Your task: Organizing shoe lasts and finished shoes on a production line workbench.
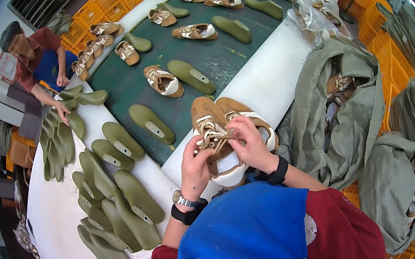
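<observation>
A brown and white sneaker (227, 171) rests at the white table edge right in front of me, its toe pointing away. My left hand (195, 169) pinches the brown shoelace (218, 139) over the shoe's tongue. From the other side, my right hand (252, 147) grips the same lace between thumb and fingers. Both hands are closed, and the lace is drawn between them above the opening. Partly behind my right hand lies a second matching sneaker (238, 105). White lining shows inside the nearer shoe.
Olive shoe lasts (136, 204) crowd the white table on my left, where a co-worker's hand (62, 111) touches some. Sneakers and lasts sit along the green conveyor belt (112, 82). Grey-green sacks of shoes (315, 115) and orange crates (392, 60) stand on my right.
</observation>
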Demonstrator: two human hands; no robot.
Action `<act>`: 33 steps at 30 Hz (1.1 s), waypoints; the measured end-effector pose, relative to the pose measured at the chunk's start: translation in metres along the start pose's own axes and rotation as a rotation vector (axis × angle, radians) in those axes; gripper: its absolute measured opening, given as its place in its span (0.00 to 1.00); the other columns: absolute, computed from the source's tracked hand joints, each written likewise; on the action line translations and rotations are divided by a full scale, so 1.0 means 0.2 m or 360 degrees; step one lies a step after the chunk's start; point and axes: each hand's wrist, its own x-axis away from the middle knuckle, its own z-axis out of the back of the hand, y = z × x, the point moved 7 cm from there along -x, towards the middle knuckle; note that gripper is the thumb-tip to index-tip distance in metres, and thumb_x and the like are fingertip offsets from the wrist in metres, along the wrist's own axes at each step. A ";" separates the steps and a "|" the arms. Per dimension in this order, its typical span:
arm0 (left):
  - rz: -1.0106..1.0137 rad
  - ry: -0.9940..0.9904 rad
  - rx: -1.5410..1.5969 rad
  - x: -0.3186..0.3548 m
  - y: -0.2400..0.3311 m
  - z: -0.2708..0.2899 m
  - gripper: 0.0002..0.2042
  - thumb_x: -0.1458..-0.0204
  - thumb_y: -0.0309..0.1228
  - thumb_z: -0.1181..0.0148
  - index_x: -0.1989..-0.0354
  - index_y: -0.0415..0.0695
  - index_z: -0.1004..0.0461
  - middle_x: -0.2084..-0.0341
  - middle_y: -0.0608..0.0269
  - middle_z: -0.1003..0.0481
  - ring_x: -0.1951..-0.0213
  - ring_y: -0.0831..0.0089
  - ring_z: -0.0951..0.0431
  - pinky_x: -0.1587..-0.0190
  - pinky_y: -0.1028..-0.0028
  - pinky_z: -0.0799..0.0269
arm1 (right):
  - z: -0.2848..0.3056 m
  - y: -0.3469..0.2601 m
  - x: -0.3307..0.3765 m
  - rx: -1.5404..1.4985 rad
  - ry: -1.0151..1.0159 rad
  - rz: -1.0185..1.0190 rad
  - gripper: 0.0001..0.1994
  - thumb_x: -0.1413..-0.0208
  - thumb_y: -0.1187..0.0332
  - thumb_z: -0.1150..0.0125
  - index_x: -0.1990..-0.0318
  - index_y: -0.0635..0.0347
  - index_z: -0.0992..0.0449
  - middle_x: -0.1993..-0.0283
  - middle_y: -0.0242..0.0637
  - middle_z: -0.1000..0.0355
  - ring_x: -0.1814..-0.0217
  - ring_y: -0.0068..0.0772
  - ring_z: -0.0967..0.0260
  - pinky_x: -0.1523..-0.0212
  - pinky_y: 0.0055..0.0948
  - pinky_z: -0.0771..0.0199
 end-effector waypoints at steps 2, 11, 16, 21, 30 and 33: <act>0.0081 0.0172 -0.0048 0.00 -0.01 0.05 0.11 0.57 0.11 0.53 0.68 0.37 0.29 0.52 0.53 0.36 0.65 0.66 0.30 0.61 0.71 0.32 | -0.01 0.00 -0.01 -0.0012 -0.0114 0.0062 0.18 0.54 0.82 0.45 0.54 0.61 0.35 0.50 0.40 0.43 0.62 0.26 0.33 0.64 0.22 0.28; 0.0503 0.0420 -0.0532 0.42 -0.41 0.28 0.13 0.54 0.16 0.52 0.59 0.39 0.32 0.51 0.46 0.38 0.54 0.49 0.32 0.53 0.65 0.33 | 0.15 0.19 0.06 0.0805 -0.0337 -0.0049 0.12 0.55 0.71 0.42 0.60 0.58 0.29 0.61 0.41 0.33 0.62 0.46 0.33 0.62 0.36 0.31; 0.0794 0.0307 -0.0462 0.69 -0.48 0.22 0.25 0.57 0.27 0.41 0.48 0.40 0.39 0.46 0.39 0.45 0.47 0.45 0.40 0.45 0.62 0.41 | 0.22 0.36 0.12 0.1225 -0.0526 -0.0185 0.25 0.63 0.63 0.35 0.53 0.54 0.31 0.50 0.43 0.38 0.52 0.49 0.39 0.54 0.40 0.33; 0.0673 0.0204 -0.0527 0.62 -0.34 0.11 0.34 0.65 0.36 0.31 0.48 0.40 0.39 0.42 0.36 0.53 0.42 0.42 0.47 0.43 0.59 0.45 | 0.29 0.33 0.09 0.1176 -0.0483 -0.0246 0.25 0.64 0.61 0.34 0.54 0.54 0.30 0.53 0.45 0.36 0.55 0.49 0.35 0.54 0.39 0.32; 0.0596 0.0612 0.0179 0.38 -0.34 0.04 0.18 0.57 0.24 0.48 0.54 0.38 0.33 0.63 0.44 0.33 0.55 0.49 0.34 0.52 0.64 0.37 | 0.58 -0.98 -0.24 -0.0402 -0.1117 0.0695 0.14 0.51 0.70 0.41 0.55 0.61 0.27 0.65 0.39 0.29 0.67 0.31 0.32 0.67 0.28 0.31; 0.0517 0.0441 0.0256 0.24 -0.28 -0.07 0.18 0.57 0.24 0.48 0.54 0.38 0.33 0.63 0.44 0.33 0.55 0.49 0.34 0.51 0.63 0.37 | 0.78 -1.54 0.01 -0.0971 -0.1313 0.1335 0.15 0.46 0.62 0.48 0.59 0.64 0.27 0.71 0.35 0.31 0.76 0.27 0.36 0.77 0.25 0.37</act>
